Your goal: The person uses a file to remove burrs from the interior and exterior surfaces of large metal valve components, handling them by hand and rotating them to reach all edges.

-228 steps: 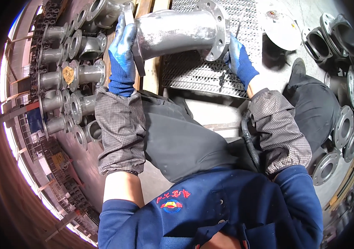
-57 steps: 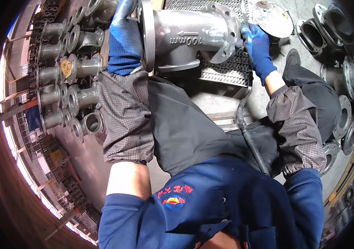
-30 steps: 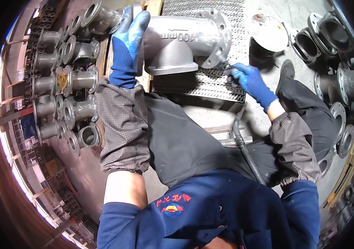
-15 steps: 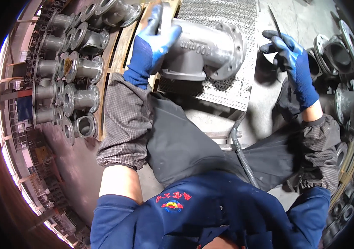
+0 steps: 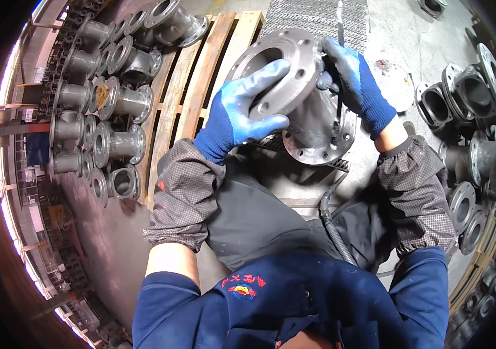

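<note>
A grey cast flanged pipe fitting [image 5: 312, 119] stands tilted in front of me, its large round flange facing up and left. My left hand [image 5: 239, 107], in a blue glove, grips that flange, fingers spread over its face and rim. At the flange's right edge is my right hand [image 5: 350, 72], also gloved in blue, closed around a thin dark rod-like tool [image 5: 340, 26]. The tool runs upright past the fitting; whether its edge touches the metal I cannot tell. Beneath the fitting lies a textured metal plate [image 5: 315, 20], mostly covered.
Wooden pallet slats [image 5: 201, 70] lie to the left, with several flanged fittings [image 5: 117, 142] in rows beyond. More fittings [image 5: 472, 87] stand on the right. A corrugated hose [image 5: 335, 232] runs between my legs. A pale round disc [image 5: 393, 84] lies right of my right hand.
The fitting has been turned from lying sideways to tilted, its flange now upward. My right hand has moved left with the tool, up to the flange. My left hand has shifted down and right.
</note>
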Demonstrator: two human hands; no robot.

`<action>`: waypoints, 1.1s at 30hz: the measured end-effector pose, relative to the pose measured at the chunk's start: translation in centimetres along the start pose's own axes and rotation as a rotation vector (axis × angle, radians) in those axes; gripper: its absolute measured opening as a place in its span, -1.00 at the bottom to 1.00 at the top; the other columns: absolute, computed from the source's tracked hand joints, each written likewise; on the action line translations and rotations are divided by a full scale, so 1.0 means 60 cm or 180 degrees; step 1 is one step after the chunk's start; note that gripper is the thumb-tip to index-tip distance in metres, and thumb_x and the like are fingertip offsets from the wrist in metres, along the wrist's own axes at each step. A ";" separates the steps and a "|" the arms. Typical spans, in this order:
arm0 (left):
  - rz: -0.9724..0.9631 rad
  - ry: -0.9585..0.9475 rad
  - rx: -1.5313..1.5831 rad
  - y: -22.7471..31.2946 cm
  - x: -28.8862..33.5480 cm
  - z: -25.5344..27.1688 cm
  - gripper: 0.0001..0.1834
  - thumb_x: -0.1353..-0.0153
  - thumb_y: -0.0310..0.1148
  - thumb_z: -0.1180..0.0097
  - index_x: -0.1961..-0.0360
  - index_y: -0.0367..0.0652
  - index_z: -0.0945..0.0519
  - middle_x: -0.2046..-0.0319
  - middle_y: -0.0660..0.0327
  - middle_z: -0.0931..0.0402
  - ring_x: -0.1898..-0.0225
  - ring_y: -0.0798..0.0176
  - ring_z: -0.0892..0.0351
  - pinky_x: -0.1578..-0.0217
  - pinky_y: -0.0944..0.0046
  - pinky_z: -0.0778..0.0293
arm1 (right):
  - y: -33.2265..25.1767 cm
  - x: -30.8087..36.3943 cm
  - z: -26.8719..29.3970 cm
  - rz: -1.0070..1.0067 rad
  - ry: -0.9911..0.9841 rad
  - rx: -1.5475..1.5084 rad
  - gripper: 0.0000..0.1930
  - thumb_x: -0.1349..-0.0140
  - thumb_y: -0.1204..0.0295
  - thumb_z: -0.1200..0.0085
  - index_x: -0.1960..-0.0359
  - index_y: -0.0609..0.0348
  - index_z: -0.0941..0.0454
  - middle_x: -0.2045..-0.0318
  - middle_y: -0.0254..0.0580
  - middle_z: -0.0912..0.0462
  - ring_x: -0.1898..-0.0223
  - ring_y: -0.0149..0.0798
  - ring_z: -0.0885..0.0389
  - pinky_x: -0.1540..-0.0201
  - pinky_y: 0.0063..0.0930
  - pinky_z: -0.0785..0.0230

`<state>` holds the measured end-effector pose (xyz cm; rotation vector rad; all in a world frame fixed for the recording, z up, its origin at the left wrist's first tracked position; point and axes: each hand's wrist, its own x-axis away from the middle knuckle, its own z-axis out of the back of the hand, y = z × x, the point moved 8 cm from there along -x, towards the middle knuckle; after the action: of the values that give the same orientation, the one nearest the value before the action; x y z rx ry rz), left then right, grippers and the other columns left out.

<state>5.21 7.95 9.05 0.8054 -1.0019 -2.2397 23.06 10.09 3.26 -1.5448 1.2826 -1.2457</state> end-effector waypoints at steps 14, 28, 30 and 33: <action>0.1862 0.0582 0.2758 -0.148 0.079 -0.015 -0.50 -0.40 -0.11 0.31 -0.15 -0.28 -0.32 -0.02 0.03 -0.43 0.04 0.18 -0.52 -0.01 0.23 -0.49 | -0.019 0.085 -0.004 0.2600 -0.0022 0.2396 -0.60 -0.04 0.64 -0.05 0.00 0.33 -0.42 0.11 0.16 -0.57 0.19 0.08 -0.62 0.16 -0.34 -0.48; 0.1368 0.1911 0.1297 -0.081 0.092 0.106 -0.61 -0.34 -0.19 0.06 0.07 -0.33 -0.54 0.30 0.22 -0.57 0.34 0.39 -0.56 0.38 0.43 -0.48 | 0.104 0.017 0.004 -0.0099 0.0342 0.0099 -0.64 -0.32 0.20 0.01 0.15 0.33 -0.50 0.25 -0.31 -0.54 0.25 -0.45 -0.45 0.09 -0.57 -0.33; 0.0626 0.1276 -0.0667 -0.069 0.090 0.128 -0.63 -0.30 -0.27 0.00 0.02 -0.37 -0.49 0.32 0.16 -0.56 0.38 0.30 -0.58 0.41 0.41 -0.49 | 0.126 0.008 -0.006 -0.0087 0.0343 -0.0286 -0.60 -0.31 0.12 0.00 0.15 0.28 -0.52 0.31 -0.37 -0.53 0.29 -0.49 -0.44 0.13 -0.58 -0.32; -0.1018 0.1060 -0.2536 0.008 0.068 0.098 -0.54 -0.11 -0.65 -0.08 -0.09 -0.34 -0.40 0.10 -0.12 -0.54 0.18 -0.03 -0.63 0.17 0.21 -0.57 | 0.143 0.009 0.013 -0.0206 0.0500 -0.0114 -0.58 -0.32 0.12 0.02 0.11 0.30 -0.51 0.29 -0.33 -0.53 0.29 -0.48 -0.45 0.16 -0.57 -0.34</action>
<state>-1.53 7.59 11.39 0.9424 0.2049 -2.3555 21.79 7.75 -4.96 -1.5495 1.3700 -1.4160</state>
